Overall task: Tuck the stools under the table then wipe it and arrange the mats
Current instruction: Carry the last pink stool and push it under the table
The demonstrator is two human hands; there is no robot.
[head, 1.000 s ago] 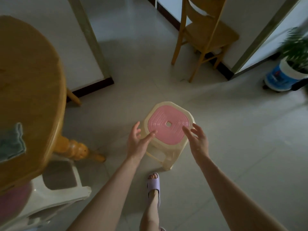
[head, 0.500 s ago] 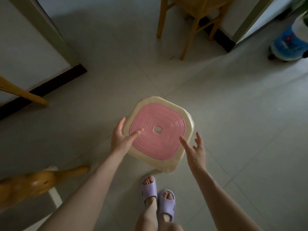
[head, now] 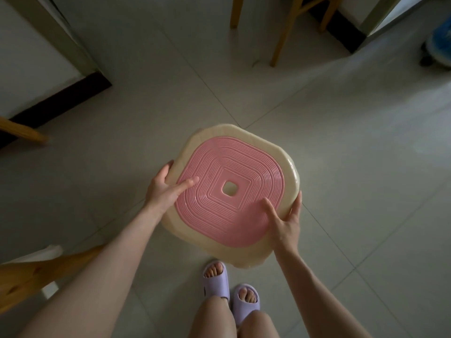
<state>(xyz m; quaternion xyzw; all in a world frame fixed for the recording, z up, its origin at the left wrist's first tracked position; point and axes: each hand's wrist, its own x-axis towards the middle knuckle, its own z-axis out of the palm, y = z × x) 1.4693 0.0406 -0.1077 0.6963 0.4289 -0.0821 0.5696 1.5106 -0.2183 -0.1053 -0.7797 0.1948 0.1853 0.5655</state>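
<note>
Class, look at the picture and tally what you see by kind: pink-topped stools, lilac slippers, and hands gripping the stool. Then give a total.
Pink-topped stool: 1
Lilac slippers: 2
Hands gripping the stool's rim, left hand and right hand: 2
Total: 5
</note>
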